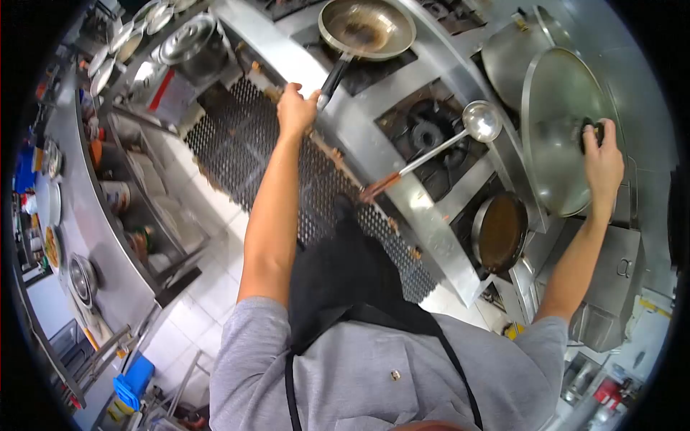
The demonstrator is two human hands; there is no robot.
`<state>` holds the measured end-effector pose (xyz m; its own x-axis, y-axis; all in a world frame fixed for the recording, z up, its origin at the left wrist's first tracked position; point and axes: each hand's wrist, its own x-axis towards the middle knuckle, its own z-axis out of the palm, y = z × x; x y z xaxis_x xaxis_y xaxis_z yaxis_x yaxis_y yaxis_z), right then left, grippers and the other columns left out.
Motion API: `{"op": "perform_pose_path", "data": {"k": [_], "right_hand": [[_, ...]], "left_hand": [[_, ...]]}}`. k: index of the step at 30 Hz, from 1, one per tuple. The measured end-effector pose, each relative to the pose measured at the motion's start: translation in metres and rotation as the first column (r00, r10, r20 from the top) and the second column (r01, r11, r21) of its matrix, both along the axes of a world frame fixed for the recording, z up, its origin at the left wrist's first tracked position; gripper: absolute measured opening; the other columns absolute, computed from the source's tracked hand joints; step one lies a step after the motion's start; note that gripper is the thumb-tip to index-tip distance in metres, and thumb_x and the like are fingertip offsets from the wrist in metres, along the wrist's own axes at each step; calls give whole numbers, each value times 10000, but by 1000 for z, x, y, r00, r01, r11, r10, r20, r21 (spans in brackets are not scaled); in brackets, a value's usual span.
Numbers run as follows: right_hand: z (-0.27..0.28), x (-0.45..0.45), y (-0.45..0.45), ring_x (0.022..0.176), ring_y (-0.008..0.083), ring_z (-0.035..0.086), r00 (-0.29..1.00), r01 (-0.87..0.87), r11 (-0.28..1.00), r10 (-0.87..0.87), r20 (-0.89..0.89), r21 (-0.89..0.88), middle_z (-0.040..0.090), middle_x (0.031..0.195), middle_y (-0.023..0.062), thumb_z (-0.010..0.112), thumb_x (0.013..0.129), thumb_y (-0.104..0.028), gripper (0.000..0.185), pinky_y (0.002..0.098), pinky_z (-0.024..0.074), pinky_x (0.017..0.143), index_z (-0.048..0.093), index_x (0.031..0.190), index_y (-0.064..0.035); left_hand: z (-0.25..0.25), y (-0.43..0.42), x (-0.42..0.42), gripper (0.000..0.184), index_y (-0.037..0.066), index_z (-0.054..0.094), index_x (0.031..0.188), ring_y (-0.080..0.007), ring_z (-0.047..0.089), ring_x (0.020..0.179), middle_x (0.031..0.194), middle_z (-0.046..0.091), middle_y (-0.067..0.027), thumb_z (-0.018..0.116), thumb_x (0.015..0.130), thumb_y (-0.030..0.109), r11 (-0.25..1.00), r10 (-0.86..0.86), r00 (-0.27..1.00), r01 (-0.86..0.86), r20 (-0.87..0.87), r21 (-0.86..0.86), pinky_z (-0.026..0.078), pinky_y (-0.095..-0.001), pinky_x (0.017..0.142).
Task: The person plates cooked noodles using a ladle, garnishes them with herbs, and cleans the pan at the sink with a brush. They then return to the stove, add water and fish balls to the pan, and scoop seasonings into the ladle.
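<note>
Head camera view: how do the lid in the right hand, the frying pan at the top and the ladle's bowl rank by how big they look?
1. Lid, clearly largest
2. Frying pan, even without its handle
3. Ladle's bowl, smallest

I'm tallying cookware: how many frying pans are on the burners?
2: the upper pan beside the left hand, and the darker pan shown below the ladle. Others may be hidden.

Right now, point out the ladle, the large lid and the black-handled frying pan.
Ladle (432,154), head view: metal shaft.
Large lid (558,136), head view: broad face.
Black-handled frying pan (366,31), head view: inner base.
</note>
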<state>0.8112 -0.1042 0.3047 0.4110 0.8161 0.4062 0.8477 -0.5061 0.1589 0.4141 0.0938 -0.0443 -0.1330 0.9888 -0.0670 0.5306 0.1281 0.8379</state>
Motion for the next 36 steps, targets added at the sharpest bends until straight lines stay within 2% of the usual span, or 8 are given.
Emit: {"op": "perform_pose_path", "data": {"k": [5,7,11,12,15,20,25,36], "right_hand": [[-109,-250,-16,751,324,674,804,-493,867,421,-421,-75,681,885,102,657,863,-279,275,426,518,651,597,1078,-119],[-190,-326,-13,721,323,658,537,-748,663,637,-553,38,649,825,124,673,821,-285,263,449,516,637,579,1005,-123],[-399,-434,-16,806,401,655,312,-861,495,340,-887,-113,654,829,189,598,886,-347,302,502,500,720,521,1070,-120],[-456,-443,-19,836,422,650,309,-852,498,237,-921,-158,661,865,207,592,889,-349,315,521,494,744,521,1092,-119],[-628,-430,-31,927,466,638,410,-774,519,-28,-912,-364,675,976,246,577,890,-353,365,544,486,803,521,1171,-127],[-816,-293,-47,989,480,631,708,-429,657,-181,-683,-619,673,1019,266,572,890,-376,399,553,478,863,520,1207,-140],[-867,-170,-39,1020,466,631,916,-3,670,-296,-272,-743,675,1057,253,536,920,-409,399,542,473,898,520,1209,-135],[-902,-111,-41,1020,481,619,936,161,829,-301,-184,-536,664,1100,240,576,882,-436,409,527,497,861,591,1183,-160]], "left_hand": [[-180,-173,-184,496,-13,614,1071,-341,657,915,968,681,-201,708,846,420,931,190,975,-140,119,-337,499,-417,828],[-270,-311,-259,480,-21,610,1000,-403,645,931,971,675,-232,685,838,425,887,143,970,-213,-196,-409,499,-465,820],[-306,-564,-318,466,-20,621,900,-447,629,903,916,660,-248,635,877,446,606,-134,913,-232,-385,-761,491,-522,790],[-322,-625,-324,447,-26,617,877,-448,626,892,908,658,-246,642,882,421,497,-216,937,-137,-275,-857,490,-523,789],[-278,-733,-279,308,-18,592,890,-252,647,602,716,655,-158,658,920,282,242,434,866,-379,-250,-893,522,-404,609],[-227,-812,-207,307,-6,589,878,-216,638,624,699,638,-112,656,921,290,111,304,937,-217,-175,-970,517,-373,583],[-195,-812,-201,305,-7,588,879,-215,637,628,705,637,-112,654,923,288,-25,294,935,-201,-199,-979,518,-373,584],[-173,-768,-254,303,-9,587,883,-214,635,637,716,637,-112,649,926,285,-111,178,943,-264,-281,-958,521,-372,587]]}}
